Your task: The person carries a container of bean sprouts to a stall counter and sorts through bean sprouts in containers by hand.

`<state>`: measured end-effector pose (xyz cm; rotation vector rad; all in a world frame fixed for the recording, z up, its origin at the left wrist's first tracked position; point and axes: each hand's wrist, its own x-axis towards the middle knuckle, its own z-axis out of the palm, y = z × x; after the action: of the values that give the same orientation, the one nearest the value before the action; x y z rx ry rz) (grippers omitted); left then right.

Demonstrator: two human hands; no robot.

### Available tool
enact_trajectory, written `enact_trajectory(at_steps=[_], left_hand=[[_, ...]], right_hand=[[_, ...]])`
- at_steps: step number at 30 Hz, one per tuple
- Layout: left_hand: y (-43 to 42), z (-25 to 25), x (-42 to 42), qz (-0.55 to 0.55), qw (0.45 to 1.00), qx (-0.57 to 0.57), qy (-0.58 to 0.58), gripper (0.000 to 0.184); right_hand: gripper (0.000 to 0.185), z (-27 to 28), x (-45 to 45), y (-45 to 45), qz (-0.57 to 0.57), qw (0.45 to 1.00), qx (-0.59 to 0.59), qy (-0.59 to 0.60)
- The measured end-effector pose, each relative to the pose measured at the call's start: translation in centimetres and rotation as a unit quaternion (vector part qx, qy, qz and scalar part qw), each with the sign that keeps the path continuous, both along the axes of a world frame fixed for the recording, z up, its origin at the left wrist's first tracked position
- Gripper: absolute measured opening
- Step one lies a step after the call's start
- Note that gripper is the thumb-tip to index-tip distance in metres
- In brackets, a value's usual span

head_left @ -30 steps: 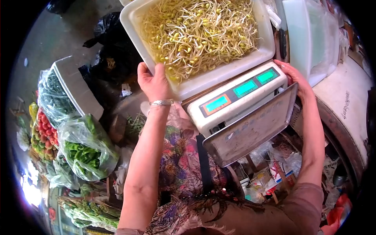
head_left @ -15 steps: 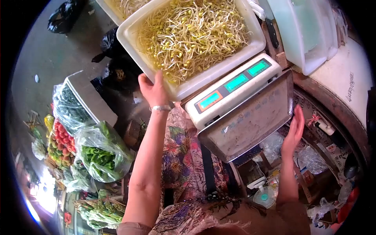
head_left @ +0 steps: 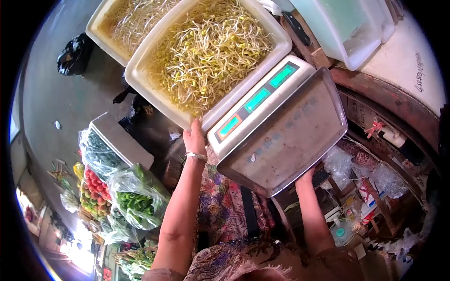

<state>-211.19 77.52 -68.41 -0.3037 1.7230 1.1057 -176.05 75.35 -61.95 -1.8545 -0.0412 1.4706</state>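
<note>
A white plastic tray full of yellow-headed bean sprouts lies ahead of me. My left hand, a bracelet at its wrist, grips the tray's near corner. Alongside the tray sits a white electronic scale with three lit green displays. Its metal pan is bare apart from stains and a small scrap, and tilts in my view. My right hand reaches under the pan's near edge, where its fingers are hidden.
A second tray of sprouts stands at the upper left. A black-handled knife and translucent bins are beyond the scale. Bagged green peppers and red tomatoes are at left. Below right, a small fan stands among clutter.
My right hand has moved from beside the pan's right end to beneath its near edge. My left hand stays at the tray corner, its fingers closer together. The whole view has shifted.
</note>
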Motion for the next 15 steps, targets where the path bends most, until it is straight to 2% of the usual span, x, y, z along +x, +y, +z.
enact_trajectory(at_steps=[2,6,8,10,12,15], left_hand=[[0.2,-0.4,0.1,0.023,1.0,0.015,-0.004,0.035],[0.0,-0.5,-0.2,0.003,1.0,-0.012,0.001,0.032],[0.0,-0.8,0.0,0.018,0.999,0.006,0.044,0.031],[-0.1,-0.9,-0.2,-0.017,0.997,0.009,0.076,0.031],[-0.5,-1.7,0.0,-0.032,0.992,0.007,0.12,0.03],[0.3,-0.7,0.2,-0.036,0.989,-0.009,0.143,0.032]], right_hand=[[0.069,-1.0,0.6,-0.3,-0.039,0.999,0.015,0.01],[0.065,-1.3,0.0,-1.4,-0.092,0.995,0.008,0.033],[0.067,-0.7,0.0,-1.1,-0.07,0.997,0.013,0.042],[0.069,-0.6,-0.7,-0.4,-0.044,0.997,0.019,0.055],[0.066,1.3,-3.3,1.1,-0.035,0.999,-0.028,-0.021],[0.065,1.0,-2.3,1.0,-0.076,0.996,-0.019,0.038]])
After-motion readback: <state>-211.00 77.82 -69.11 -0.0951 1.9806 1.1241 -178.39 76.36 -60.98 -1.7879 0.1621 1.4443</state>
